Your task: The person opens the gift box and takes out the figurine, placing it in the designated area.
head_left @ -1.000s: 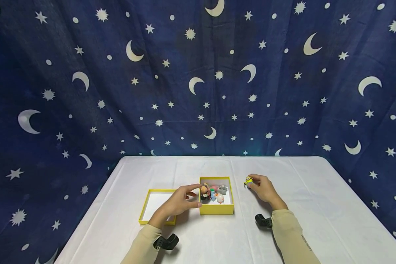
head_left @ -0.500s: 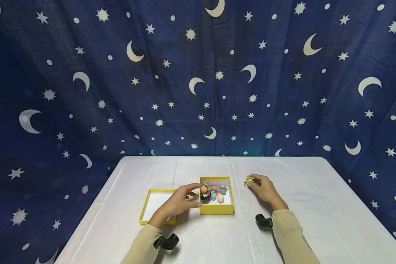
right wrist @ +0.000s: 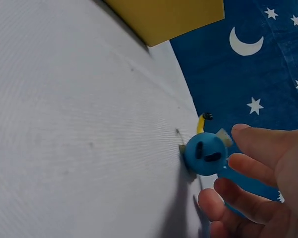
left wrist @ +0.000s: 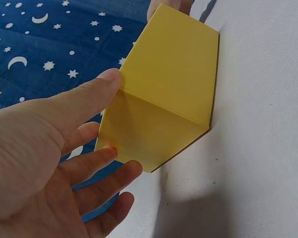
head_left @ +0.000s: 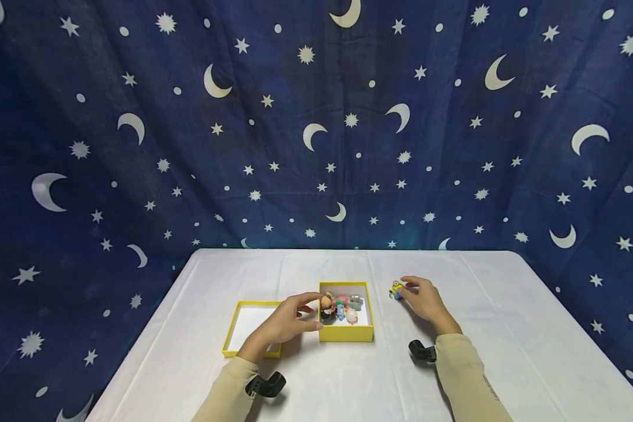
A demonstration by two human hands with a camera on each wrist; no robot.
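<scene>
A small yellow-and-blue Minion figure (head_left: pixel 396 290) lies on the white table, right of the box. Its blue underside (right wrist: pixel 205 153) with two dark feet faces the right wrist camera. My right hand (head_left: pixel 423 300) is just beside it, fingers loosely bent and parted; light contact by a fingertip cannot be ruled out. A yellow box (head_left: pixel 346 334) stands in the middle with several small toy figures (head_left: pixel 340 309) inside. My left hand (head_left: pixel 287 321) rests its thumb and fingertips against the box's left side, seen in the left wrist view at the yellow wall (left wrist: pixel 154 126).
Left of the box lies a yellow-rimmed lid (head_left: pixel 234 328), white inside up, partly under my left forearm. A dark blue curtain (head_left: pixel 274 129) with moons and stars hangs behind the white table (head_left: pixel 348 381).
My right fingers have loosened from the Minion figure, which has tipped and shifted slightly left. My left hand and the box have stayed where they were.
</scene>
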